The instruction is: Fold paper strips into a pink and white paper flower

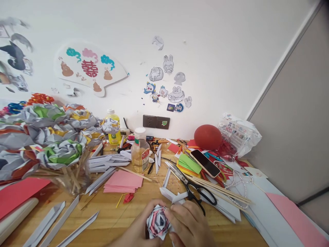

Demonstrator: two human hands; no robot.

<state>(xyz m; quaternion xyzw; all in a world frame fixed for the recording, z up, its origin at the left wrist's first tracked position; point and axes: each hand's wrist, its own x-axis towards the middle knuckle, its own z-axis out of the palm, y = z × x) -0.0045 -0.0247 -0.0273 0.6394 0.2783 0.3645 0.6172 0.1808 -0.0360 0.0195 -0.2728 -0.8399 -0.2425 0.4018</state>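
A folded paper flower (158, 221) in white and pink sits at the front edge of the table, its layered petals facing up. My left hand (144, 223) curls around its left side with fingers closed on it. On the other side my right hand (189, 223) presses bent fingers against the petals. A folded white paper strip (177, 198) extends just above my right hand. Black-handled scissors (192, 188) lie right behind that hand. The flower's underside is hidden by my hands.
Pink paper sheets (123, 181) and a glue bottle (140, 154) stand behind my hands. Finished paper flowers (64, 152) crowd the left in a clear container. Wooden sticks (221, 190), a phone (205, 163) and a red balloon (207, 137) are at right. Folded strips (77, 230) lie front left.
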